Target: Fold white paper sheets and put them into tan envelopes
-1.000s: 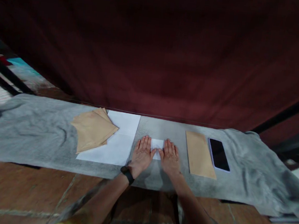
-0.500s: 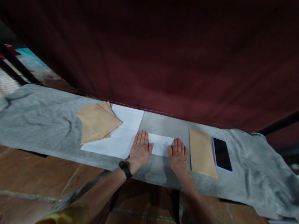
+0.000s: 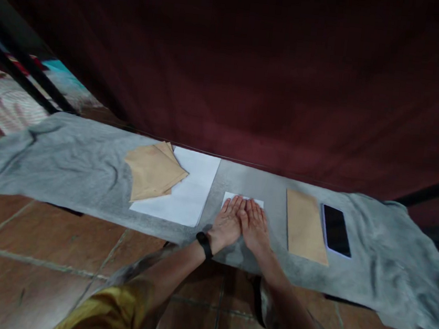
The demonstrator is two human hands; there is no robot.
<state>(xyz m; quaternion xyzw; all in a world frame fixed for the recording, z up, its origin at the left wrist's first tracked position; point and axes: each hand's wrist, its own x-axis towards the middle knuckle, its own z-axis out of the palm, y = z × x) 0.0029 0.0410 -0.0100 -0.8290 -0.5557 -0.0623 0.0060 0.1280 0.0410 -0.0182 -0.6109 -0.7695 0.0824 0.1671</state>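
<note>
A small folded white paper (image 3: 228, 198) lies on the grey cloth (image 3: 65, 163), mostly covered by both hands. My left hand (image 3: 228, 224), with a black band on its wrist, lies flat on the paper with fingers stretched out. My right hand (image 3: 254, 226) lies flat beside it, fingers stretched, the two hands touching side by side. Only the paper's far corners show past the fingertips.
Left of the hands lie a white sheet (image 3: 188, 192) and a stack of brown envelopes (image 3: 151, 170) on top of it. To the right are a single brown envelope (image 3: 306, 225) and a dark phone (image 3: 336, 230). A dark red curtain (image 3: 253, 73) hangs behind; tiled floor (image 3: 33, 265) is in front.
The hands slid apart across the white paper half a second ago, then came back together over its middle. The view has shifted, so everything sits a little further right.
</note>
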